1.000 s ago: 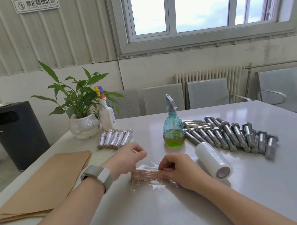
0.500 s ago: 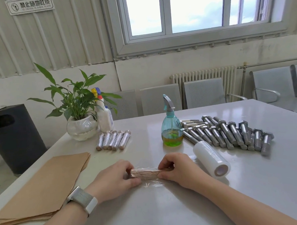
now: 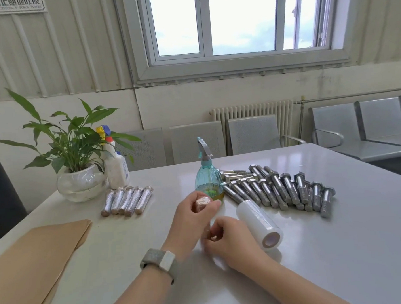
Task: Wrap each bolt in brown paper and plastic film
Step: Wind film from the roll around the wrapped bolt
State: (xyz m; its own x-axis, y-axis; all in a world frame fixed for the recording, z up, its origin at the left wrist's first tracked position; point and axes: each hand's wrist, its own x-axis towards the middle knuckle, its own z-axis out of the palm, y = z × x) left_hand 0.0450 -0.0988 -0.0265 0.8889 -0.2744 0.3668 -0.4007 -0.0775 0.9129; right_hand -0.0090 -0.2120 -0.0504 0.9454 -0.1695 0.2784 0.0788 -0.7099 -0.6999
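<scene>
My left hand (image 3: 193, 217) grips the wrapped bolt (image 3: 201, 201), lifted off the table and turned end-on, so only its brown, film-covered tip shows above the fingers. My right hand (image 3: 226, 239) is curled at the bolt's lower end, pinching film there. The white film roll (image 3: 259, 224) lies just right of my hands. Several wrapped bolts (image 3: 128, 199) lie in a row at the back left. A pile of bare steel bolts (image 3: 284, 189) lies at the back right. A stack of brown paper sheets (image 3: 32, 265) lies at the front left.
A teal spray bottle (image 3: 207, 176) stands right behind my left hand. A potted plant in a glass bowl (image 3: 80, 183) and a white spray bottle (image 3: 116, 164) stand at the back left. Grey chairs (image 3: 254, 134) line the wall beyond the white table (image 3: 360, 248).
The wrapped bolt lay flat on the table between both hands; now my left hand has lifted it and turned it end-on. My right hand has shifted to its lower end.
</scene>
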